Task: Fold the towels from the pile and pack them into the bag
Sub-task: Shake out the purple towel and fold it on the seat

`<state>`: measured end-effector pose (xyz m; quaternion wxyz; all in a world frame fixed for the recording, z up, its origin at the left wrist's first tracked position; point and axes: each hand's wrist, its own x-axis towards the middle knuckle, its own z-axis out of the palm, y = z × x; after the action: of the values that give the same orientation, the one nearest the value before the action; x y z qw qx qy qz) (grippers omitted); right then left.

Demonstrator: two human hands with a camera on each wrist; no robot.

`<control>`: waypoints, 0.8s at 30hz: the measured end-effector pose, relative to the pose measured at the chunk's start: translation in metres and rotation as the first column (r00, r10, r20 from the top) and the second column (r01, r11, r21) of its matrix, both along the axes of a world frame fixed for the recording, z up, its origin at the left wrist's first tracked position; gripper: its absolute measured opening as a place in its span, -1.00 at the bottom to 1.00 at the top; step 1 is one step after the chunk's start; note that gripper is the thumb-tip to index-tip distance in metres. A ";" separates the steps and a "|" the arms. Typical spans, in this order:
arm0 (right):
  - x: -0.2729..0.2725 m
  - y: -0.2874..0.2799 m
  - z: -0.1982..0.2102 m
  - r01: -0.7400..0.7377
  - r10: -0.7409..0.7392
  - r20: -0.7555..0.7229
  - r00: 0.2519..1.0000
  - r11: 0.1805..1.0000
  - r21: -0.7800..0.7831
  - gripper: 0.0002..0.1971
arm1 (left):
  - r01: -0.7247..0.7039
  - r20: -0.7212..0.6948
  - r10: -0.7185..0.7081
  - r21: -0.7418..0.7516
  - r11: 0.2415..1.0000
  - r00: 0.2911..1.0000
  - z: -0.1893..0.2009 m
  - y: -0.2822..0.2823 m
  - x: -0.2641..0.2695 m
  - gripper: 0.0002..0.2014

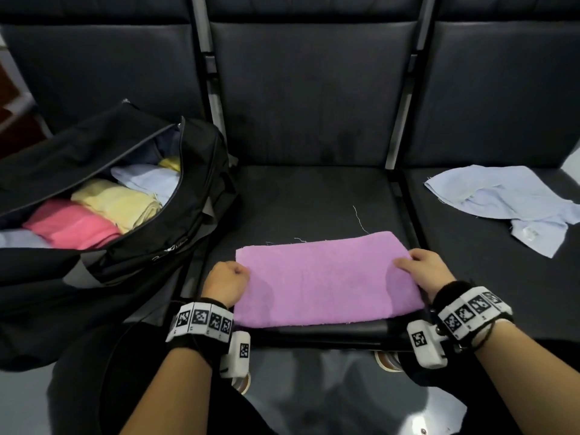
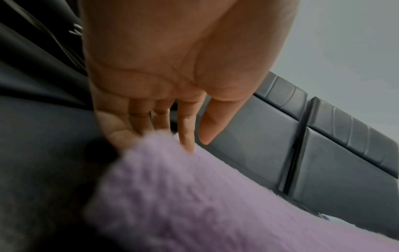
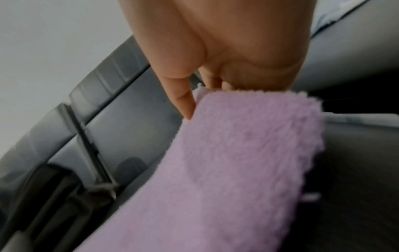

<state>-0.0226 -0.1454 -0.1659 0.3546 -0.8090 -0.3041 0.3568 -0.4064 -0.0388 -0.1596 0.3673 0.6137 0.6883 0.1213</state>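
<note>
A purple towel, folded into a flat rectangle, lies on the front of the middle black seat. My left hand holds its left edge; in the left wrist view the fingers go behind the towel and their tips are hidden. At the right edge, my right hand pinches the towel with the thumb on top and the other fingers tucked behind it. An open black bag stands on the left seat.
Inside the bag lie folded pink, yellow and light blue towels. A crumpled light blue towel lies on the right seat. Seat backs rise behind, and metal dividers separate the seats.
</note>
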 end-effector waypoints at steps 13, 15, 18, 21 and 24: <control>-0.027 -0.001 0.066 0.077 -0.005 -0.399 0.917 0.983 0.165 -0.77 | 0.083 0.067 -0.092 0.122 0.989 0.994 0.010 -0.003 0.030 -0.77; -0.052 0.009 0.073 0.005 0.062 -0.375 0.925 0.984 0.176 -0.77 | 0.075 0.160 -0.097 0.136 0.988 0.982 0.015 -0.004 0.035 -0.78; -0.095 0.024 0.076 -0.087 0.153 -0.366 0.918 0.978 0.191 -0.74 | 0.025 0.396 -0.037 0.036 0.999 0.918 0.019 -0.009 0.041 -0.81; -0.141 0.040 0.075 -0.186 0.250 -0.350 0.903 0.961 0.206 -0.72 | -0.022 0.579 0.100 -0.139 0.990 0.809 0.025 -0.016 0.044 -0.85; -0.177 0.045 0.070 -0.383 0.427 -0.356 0.831 0.904 0.190 -0.66 | -0.040 0.599 0.183 -0.244 0.969 0.779 0.025 -0.018 0.038 -0.79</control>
<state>-0.1998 -0.1002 -0.0960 0.3684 -0.6179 -0.4111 0.5599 -0.3686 -0.0568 -0.1348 0.6288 0.4541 0.5747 0.2609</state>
